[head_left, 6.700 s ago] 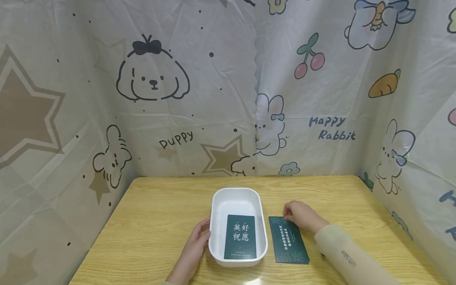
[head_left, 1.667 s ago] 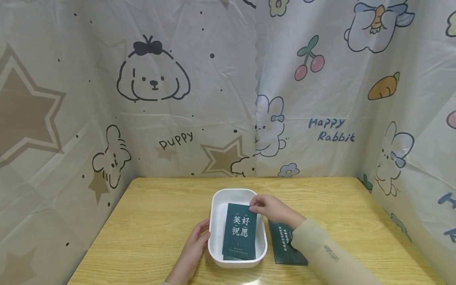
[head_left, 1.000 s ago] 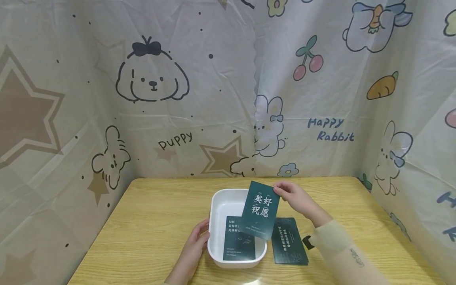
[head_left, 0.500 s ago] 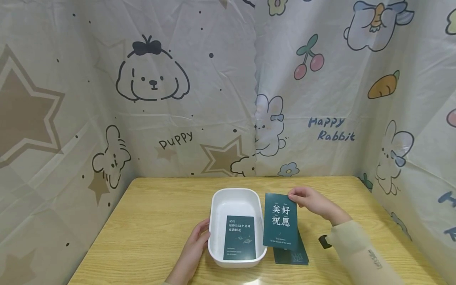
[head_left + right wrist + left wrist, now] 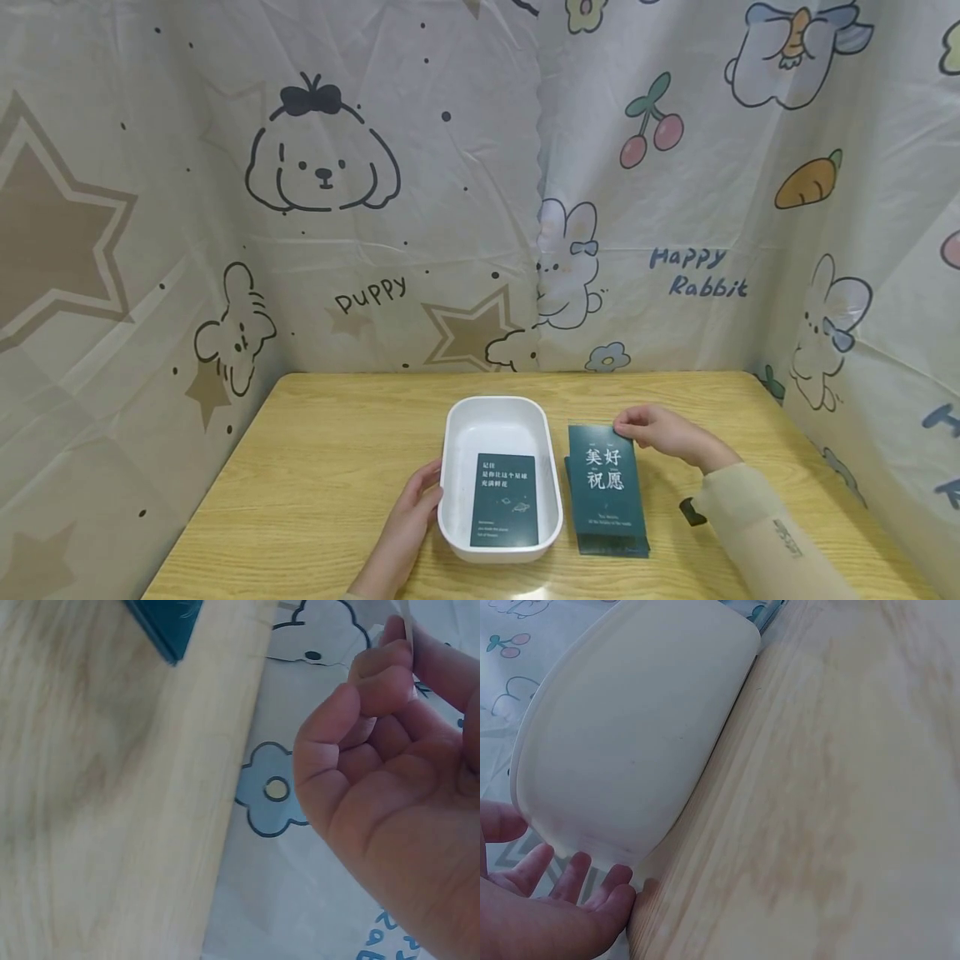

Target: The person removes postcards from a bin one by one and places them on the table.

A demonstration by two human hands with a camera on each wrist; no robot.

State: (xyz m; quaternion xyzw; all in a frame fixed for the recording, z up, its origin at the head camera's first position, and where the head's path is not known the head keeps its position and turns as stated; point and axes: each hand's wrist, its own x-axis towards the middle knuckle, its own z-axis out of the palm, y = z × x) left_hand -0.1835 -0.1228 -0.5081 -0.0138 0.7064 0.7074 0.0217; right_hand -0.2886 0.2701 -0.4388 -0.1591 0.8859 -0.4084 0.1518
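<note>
A white plastic tray (image 5: 501,554) stands mid-table, one dark green card with white print (image 5: 504,500) lying in it. My left hand (image 5: 408,517) rests its fingertips against the tray's left outer wall; in the left wrist view the fingers (image 5: 571,876) meet that wall near the rim. Between thumb and fingers, my right hand (image 5: 667,433) pinches the top right corner of another green card (image 5: 606,483) with four large white characters. This card overlaps a small stack of green cards (image 5: 611,546) to the right of the tray. In the right wrist view the held card shows edge-on.
The wooden table (image 5: 337,467) has its back edge near a printed curtain (image 5: 450,208) that hangs on the back and both sides. A dark strap-like item (image 5: 692,511) shows under the right sleeve.
The right hand has pinched the four-character card out of the tray, carried it right and lowered it over the stack. A different green card shows in the tray. The left hand has stayed put.
</note>
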